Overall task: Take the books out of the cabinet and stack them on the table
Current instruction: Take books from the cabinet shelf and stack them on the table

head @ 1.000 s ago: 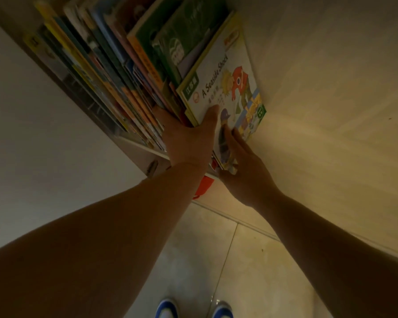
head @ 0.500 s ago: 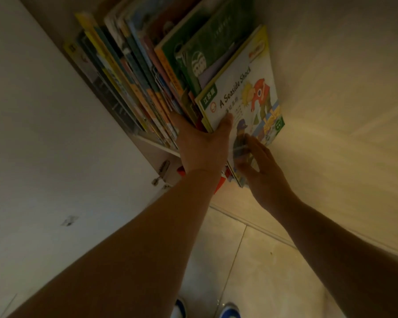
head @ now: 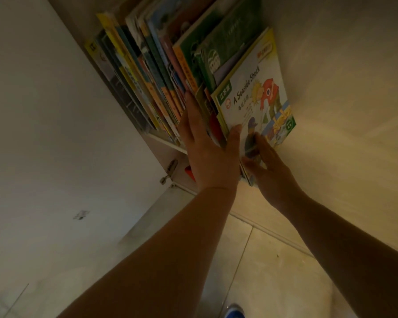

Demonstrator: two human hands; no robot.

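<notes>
**Books on the cabinet shelf, a front batch between your hands**

The books (head: 161,72) stand in a tight, leaning row on the cabinet shelf (head: 163,140), spines and lower edges toward you. The nearest one on the right, the "A Seaside Shock" picture book (head: 257,97), faces you with its cover against the cabinet side wall (head: 345,88).

Your left hand (head: 207,157) lies with its fingers pushed in between the books and its thumb hooked over the lower corner of the picture book, clamping a batch of thin volumes. Your right hand (head: 269,168) is flat and relaxed against that same cover, fingers straight, pressing from the other side. The two hands sit close together, with the batch sandwiched between them.

These look like thin, glossy paperbacks: each one light and floppy, the batch moderately heavy, and the covers likely to slide on each other. Squeeze from both faces, and support the lower edges so the middle ones do not slip out as you pull. Grip near the spines, where they are stiffest.

No worktop is in view; only the tiled floor (head: 274,271) and one blue shoe (head: 233,312) show below.
</notes>
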